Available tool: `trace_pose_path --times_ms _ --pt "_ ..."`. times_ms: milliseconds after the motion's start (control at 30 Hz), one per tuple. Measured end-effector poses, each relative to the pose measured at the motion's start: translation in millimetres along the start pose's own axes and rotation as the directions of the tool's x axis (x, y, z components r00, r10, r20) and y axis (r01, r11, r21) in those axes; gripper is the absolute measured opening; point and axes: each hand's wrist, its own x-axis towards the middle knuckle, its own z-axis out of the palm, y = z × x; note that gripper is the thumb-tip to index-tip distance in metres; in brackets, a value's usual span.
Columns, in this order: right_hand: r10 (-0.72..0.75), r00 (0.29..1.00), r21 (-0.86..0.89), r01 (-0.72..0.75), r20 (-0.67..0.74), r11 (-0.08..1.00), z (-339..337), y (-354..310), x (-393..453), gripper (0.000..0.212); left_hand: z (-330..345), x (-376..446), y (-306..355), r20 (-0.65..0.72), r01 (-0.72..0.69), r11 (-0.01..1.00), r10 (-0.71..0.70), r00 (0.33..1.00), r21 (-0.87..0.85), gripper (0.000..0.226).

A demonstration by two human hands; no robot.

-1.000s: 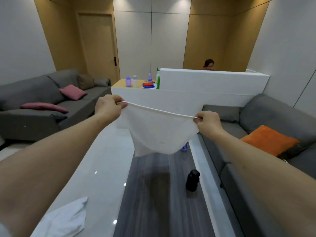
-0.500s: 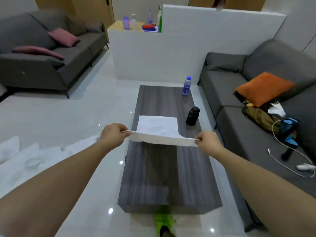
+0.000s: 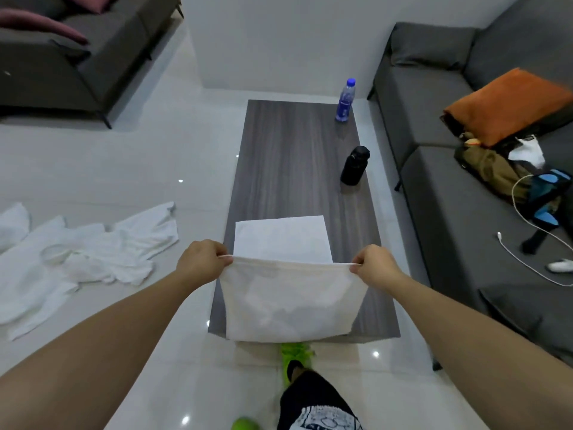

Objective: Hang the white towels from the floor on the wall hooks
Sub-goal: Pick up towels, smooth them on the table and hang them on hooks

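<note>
Bare forearms, black printed shorts, neon-green shoes.

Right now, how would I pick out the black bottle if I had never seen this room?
Find the long dark wood-grain coffee table between the two grey sofas. Along its right edge stand two bottles; the black bottle is the nearer one, squat and opaque, while the clear bottle behind it is slim with a blue cap.
</note>
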Motion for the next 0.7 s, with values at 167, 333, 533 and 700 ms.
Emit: trace_pose_path --times_ms 167,333,533,700 --pt "-0.006 1.000 -0.012 0.006 0.020 1.000 -8.9 -20.9 79.9 0.015 6.1 65.4 4.8 0.011 0.100 0.995 -0.100 0.995 -0.010 0.020" --pt "-0.009 0.999 -0.028 0.010 0.042 1.000 -12.7 -45.5 177.0 0.017 15.9 144.9 14.6 0.025 0.201 0.979 -0.200 0.979 -0.019 0.021" --pt "-0.009 0.999 0.013 0.009 0.032 1.000 13.8 -56.0 263.5 0.038 59.9 207.4 7.8 0.066 0.384 0.921 -0.380 0.923 -0.071 0.036" --pt "0.172 0.962 0.097 -0.196 0.211 0.976 92.7 -11.7 251.5 0.041 134.9 179.8 -19.1 0.287 0.483 0.875 -0.457 0.842 -0.023 0.040"
